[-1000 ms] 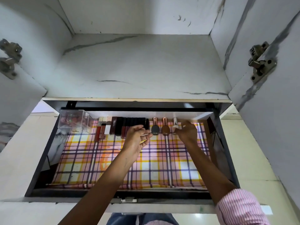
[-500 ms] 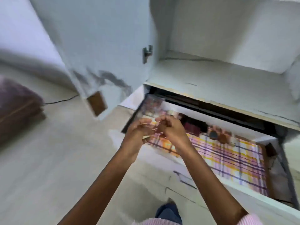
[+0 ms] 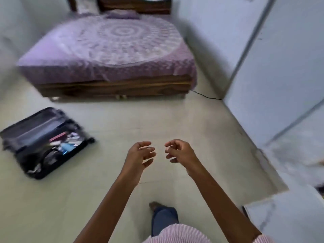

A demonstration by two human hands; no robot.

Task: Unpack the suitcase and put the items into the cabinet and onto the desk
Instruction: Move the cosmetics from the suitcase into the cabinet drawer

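Note:
A black suitcase [image 3: 29, 137] lies open on the pale floor at the left, with several small items blurred in its right half. My left hand [image 3: 140, 155] hovers over the floor in the middle of the view, fingers apart and nothing in it. My right hand [image 3: 180, 151] is beside it, a short gap away, fingers loosely curled and also holding nothing. Both hands are well to the right of the suitcase. The cabinet door [image 3: 280, 67] stands at the right edge.
A bed [image 3: 108, 50] with a purple patterned cover on a dark wooden frame fills the back of the room. A black cable [image 3: 206, 96] runs along the floor by the wall. My foot and blue trouser leg [image 3: 163, 218] are below the hands.
The view has swung left from the cabinet drawer to the room. Both hands left the drawer and now hang empty over the floor; the suitcase and bed have come into view.

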